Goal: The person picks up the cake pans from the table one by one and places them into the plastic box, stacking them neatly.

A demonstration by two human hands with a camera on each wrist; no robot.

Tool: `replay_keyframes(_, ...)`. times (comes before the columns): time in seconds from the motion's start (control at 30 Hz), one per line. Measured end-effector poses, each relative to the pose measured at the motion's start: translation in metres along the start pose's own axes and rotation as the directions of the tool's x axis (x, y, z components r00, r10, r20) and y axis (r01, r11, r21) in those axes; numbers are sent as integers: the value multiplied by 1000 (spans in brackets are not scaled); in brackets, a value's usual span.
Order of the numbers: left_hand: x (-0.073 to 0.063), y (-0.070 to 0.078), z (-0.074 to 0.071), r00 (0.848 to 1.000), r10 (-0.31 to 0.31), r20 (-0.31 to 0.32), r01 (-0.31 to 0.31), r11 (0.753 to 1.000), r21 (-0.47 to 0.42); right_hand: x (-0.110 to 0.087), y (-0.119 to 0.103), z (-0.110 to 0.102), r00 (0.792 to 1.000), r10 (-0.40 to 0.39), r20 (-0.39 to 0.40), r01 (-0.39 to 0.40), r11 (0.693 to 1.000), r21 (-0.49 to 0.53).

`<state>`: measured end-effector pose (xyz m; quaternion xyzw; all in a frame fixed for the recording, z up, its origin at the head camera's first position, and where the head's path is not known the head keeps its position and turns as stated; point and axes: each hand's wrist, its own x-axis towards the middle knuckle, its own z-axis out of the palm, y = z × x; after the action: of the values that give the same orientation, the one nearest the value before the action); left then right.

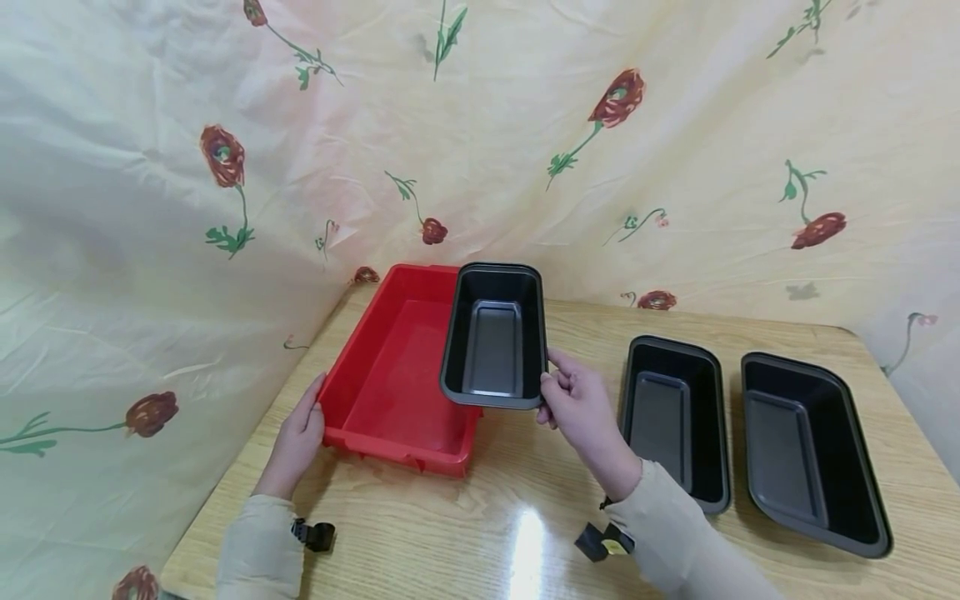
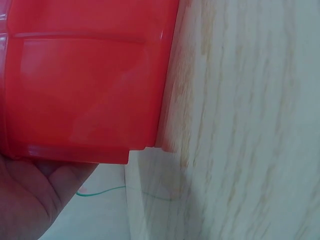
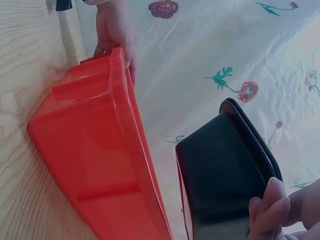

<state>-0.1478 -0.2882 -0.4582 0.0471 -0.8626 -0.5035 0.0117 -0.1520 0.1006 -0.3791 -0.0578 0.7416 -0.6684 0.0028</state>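
Observation:
A red plastic tray [image 1: 405, 367] sits on the table, and its side wall [image 2: 85, 90] fills much of the left wrist view. My left hand [image 1: 296, 437] grips the tray's left rim near the front corner. Over the tray's right side, a black loaf pan [image 1: 493, 350] is held up, tilted so its inside shows. With thumb and fingers, my right hand [image 1: 577, 404] pinches that pan's rim at the near right corner. In the right wrist view the pan's rim looks doubled; whether a second pan is nested there I cannot tell.
Two more black loaf pans, one nearer [image 1: 660, 417] and one farther right [image 1: 787, 450], stand on the wooden table [image 1: 450, 550] to the right of my right hand. A flowered cloth [image 1: 495, 125] hangs behind the table and along its left side.

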Motion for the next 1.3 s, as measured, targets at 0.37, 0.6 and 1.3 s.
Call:
replay_keyframes(0.37,-1,1,0,1000,-7,6,7,1000,-20,7,3,14,1000,3,-8,-3,1000,13)
replay_keyframes(0.6,-1,1,0,1000,-14,10,14,1000,-16,9,3,27,1000,0,-1,0,999,38)
replay_keyframes(1.3,-1,1,1,1000,-12,5,12,1000,-18,18,3,59,1000,-2,10,1,999,54)
